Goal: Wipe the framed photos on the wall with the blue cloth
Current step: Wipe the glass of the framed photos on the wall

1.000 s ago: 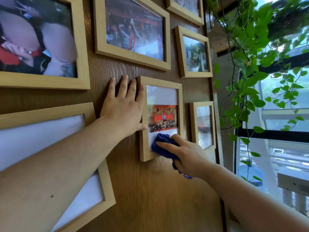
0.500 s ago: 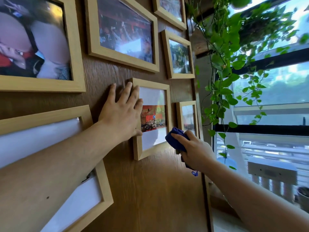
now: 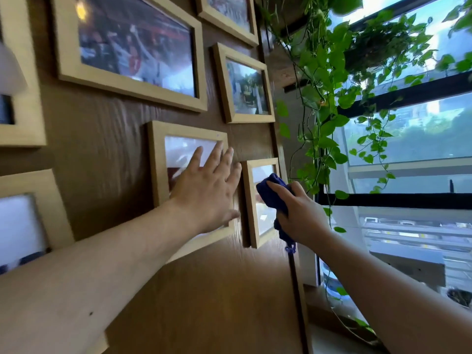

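Several light wooden photo frames hang on a brown wood-grain wall. My right hand [image 3: 300,213] grips the blue cloth [image 3: 274,192] and presses it against the glass of the small frame [image 3: 249,200] at the wall's right edge. My left hand [image 3: 207,190] lies flat with fingers spread over the glass of the middle frame [image 3: 155,159] just left of it. A larger frame [image 3: 132,49] and a small upright frame [image 3: 244,84] hang above.
More frames sit at the far left [image 3: 23,103] and lower left [image 3: 28,215]. A trailing green vine [image 3: 329,98] hangs right of the wall's edge, in front of a large window [image 3: 408,149] with black bars.
My right hand carried the cloth from the middle frame's lower edge over to the small right-hand frame. My left hand slid right, from the wall beside the middle frame onto its glass.
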`<state>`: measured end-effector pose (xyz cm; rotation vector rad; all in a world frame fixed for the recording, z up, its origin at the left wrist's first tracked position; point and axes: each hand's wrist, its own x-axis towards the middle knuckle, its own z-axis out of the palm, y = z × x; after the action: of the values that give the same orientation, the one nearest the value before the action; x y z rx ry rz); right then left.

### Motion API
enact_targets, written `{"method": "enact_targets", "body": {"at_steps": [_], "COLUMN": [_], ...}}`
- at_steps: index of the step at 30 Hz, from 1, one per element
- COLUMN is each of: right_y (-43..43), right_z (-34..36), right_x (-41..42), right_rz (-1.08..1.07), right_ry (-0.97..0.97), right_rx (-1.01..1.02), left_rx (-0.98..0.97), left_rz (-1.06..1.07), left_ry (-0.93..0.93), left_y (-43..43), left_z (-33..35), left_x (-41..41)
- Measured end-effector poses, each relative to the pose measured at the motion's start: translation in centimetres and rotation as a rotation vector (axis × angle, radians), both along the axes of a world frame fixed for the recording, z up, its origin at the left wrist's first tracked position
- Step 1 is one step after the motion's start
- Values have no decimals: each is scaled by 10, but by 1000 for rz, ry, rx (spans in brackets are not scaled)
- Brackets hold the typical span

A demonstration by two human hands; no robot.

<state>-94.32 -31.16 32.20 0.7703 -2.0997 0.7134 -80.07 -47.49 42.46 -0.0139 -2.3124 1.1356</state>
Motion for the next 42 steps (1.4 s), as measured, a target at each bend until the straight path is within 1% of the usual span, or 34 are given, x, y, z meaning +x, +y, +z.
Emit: {"method": "enact_targets", "body": {"at_steps": [5, 7, 13, 17, 20, 22, 25, 28, 30, 32, 35, 37, 39, 41, 42], "right_y": [4, 2, -12, -29, -41, -51, -66, -78, -80, -81, -77, -72, -68, -67, -67], "right_z": [7, 8, 11, 7, 3, -3, -13, -19, -17, -15, -14, -15, -15, -14, -15], "right_x": [-60, -80, -118, -140, -144, -142, -138, -135, -135, -144, -162, -175, -186, -190, -190], "right_rz": [75, 115, 267, 356, 394, 439, 548, 582, 539, 472, 398, 291, 198, 172, 184], "right_ry": [-51, -83, -188, -181, -222, -194, -123, -95, -36, 39, 67, 46, -40, -117, -118], "right_rx": [-176, -217, -372, -384, -354, -335, -357, -409, -455, -457, -462, -474, -507, -544, -550], "left_rx": [3, 7, 20, 28, 8, -3, 1, 8, 13, 23, 33, 43, 44, 43, 44], "left_rz": [36, 65, 143, 186, 205, 215, 206, 185, 178, 181, 185, 187, 193, 194, 192], "left_ry": [5, 3, 37, 24, 12, 22, 50, 67, 77, 72, 62, 59, 57, 55, 55], "left_y": [16, 20, 22, 22, 19, 17, 18, 20, 20, 20, 20, 21, 22, 22, 22], "left_z": [-1, -2, 0, -3, -10, -13, -14, -16, -16, -16, -15, -15, -14, -15, -15], "left_x": [-59, -81, -128, -149, -155, -158, -161, -162, -163, -163, -162, -162, -163, -163, -163]}}
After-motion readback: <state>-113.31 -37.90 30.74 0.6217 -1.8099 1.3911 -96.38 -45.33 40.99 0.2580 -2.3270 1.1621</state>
